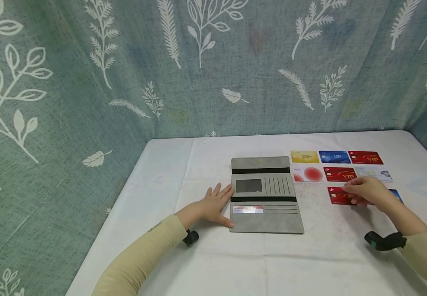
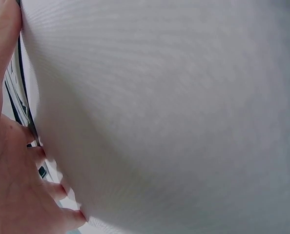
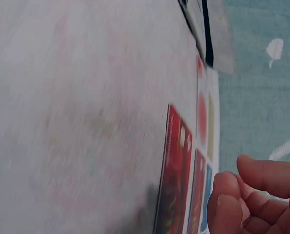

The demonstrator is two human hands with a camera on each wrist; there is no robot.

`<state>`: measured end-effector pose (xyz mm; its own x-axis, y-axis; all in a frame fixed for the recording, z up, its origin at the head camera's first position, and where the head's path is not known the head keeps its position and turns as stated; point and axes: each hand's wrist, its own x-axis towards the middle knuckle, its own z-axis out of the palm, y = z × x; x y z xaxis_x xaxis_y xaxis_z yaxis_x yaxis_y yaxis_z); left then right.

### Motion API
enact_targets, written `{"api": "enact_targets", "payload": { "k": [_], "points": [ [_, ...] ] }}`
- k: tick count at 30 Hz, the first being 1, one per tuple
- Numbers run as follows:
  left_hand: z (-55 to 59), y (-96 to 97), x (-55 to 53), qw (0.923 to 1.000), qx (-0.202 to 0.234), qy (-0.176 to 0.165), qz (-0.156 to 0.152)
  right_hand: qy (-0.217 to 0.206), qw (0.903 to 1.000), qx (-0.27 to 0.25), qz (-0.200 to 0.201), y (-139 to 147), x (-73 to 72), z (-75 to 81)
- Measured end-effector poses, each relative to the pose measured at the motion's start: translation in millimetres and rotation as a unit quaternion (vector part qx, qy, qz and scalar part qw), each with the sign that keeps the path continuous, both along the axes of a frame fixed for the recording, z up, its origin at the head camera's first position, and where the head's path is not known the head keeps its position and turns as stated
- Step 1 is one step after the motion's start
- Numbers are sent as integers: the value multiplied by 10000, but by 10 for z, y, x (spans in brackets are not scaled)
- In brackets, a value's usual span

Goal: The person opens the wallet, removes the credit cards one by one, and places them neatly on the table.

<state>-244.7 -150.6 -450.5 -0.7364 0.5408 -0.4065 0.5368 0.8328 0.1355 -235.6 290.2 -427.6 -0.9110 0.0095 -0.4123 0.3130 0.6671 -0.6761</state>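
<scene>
A grey wallet [image 1: 268, 224] lies unfolded on the white table, with a card [image 1: 248, 209] tucked in a lower-left slot. My left hand [image 1: 213, 204] rests at the wallet's left edge, fingers spread and the thumb by its lower corner. Over the lowest row of cards, my right hand [image 1: 370, 191] hovers with loosely bent fingers, nearest a red card [image 1: 336, 196]. In the right wrist view that red card [image 3: 175, 165] lies flat, and a gap shows between thumb and forefinger. Part of a blue card [image 1: 396, 194] peeks out behind the right hand.
Above the lowest row lie a yellow card [image 1: 305, 157], a blue card [image 1: 334, 157], a red VIP card [image 1: 365, 158], a white card with a red circle [image 1: 311, 174], another red VIP card [image 1: 337, 174] and a pale card [image 1: 383, 174]. A patterned curtain [image 1: 206, 111] hangs behind the table.
</scene>
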Motion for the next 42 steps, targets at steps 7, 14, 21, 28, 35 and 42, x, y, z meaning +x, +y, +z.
{"api": "enact_targets", "payload": {
  "k": [7, 14, 21, 28, 35, 42],
  "points": [
    [23, 7, 4, 10000, 22, -22, -10, 44, 9991, -327, 261, -251, 4, 36],
    [46, 16, 11, 10000, 48, -71, -3, 154, 9966, -550, 596, -521, 47, 66],
    [47, 12, 4, 9999, 48, -96, -36, 75, 9936, -731, 863, -858, 124, 58],
    [41, -1, 4, 9999, 18, -102, -33, 79, 9884, -975, 1159, -1175, 123, -4],
    [52, 1, 8, 9999, -2, -128, 6, 158, 9830, -1030, 1511, -1442, 103, -60],
    [55, 12, 14, 9999, -8, -142, 20, 316, 9771, -971, 1867, -1725, 113, -103]
  ]
}}
